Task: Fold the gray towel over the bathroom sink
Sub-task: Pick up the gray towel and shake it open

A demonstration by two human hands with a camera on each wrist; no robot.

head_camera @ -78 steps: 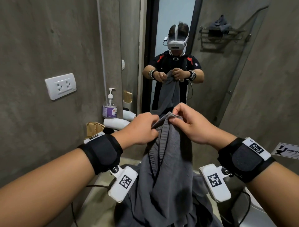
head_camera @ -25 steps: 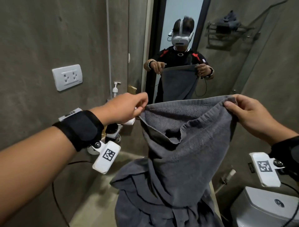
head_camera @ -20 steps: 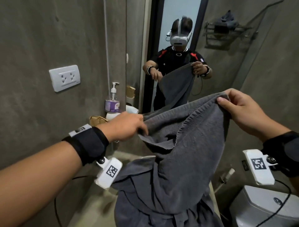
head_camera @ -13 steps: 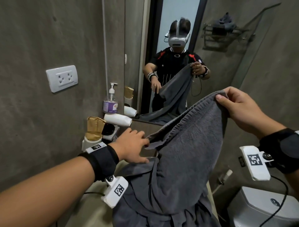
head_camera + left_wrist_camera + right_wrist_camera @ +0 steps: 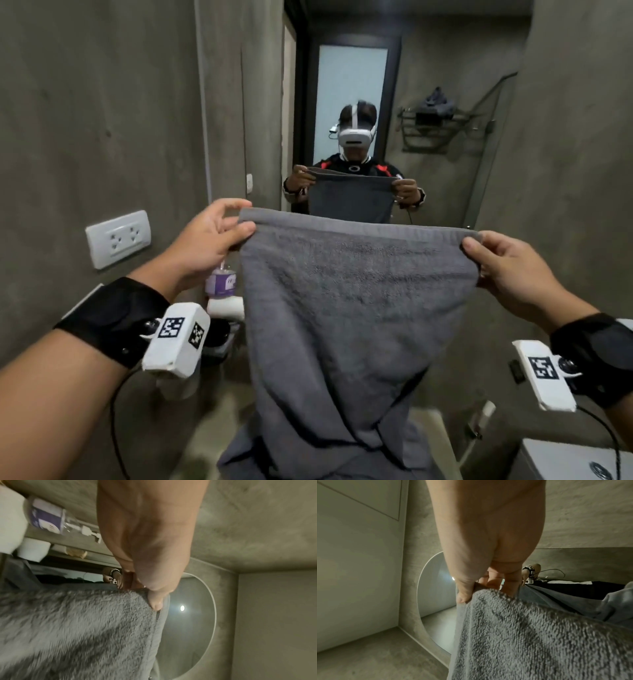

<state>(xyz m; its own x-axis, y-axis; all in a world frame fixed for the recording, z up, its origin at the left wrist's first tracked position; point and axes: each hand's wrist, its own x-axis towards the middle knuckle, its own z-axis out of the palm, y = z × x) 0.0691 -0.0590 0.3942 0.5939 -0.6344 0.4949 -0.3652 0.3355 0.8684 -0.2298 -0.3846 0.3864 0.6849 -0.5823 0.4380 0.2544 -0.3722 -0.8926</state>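
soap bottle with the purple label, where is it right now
In the head view the soap bottle sits low on the left, just below the left hand and beside the left edge of the gray towel.

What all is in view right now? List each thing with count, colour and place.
towel: one, gray, hanging spread in front of the mirror, lower end bunched below
mirror: one, on the far wall
power outlet: one, white, left wall
pump bottle: one, clear with purple label, left of the towel
wall rack: one, dark metal, seen as a reflection
toilet tank: one, white, bottom right
left hand: grip pinches the towel's top left corner
right hand: grip pinches the top right corner
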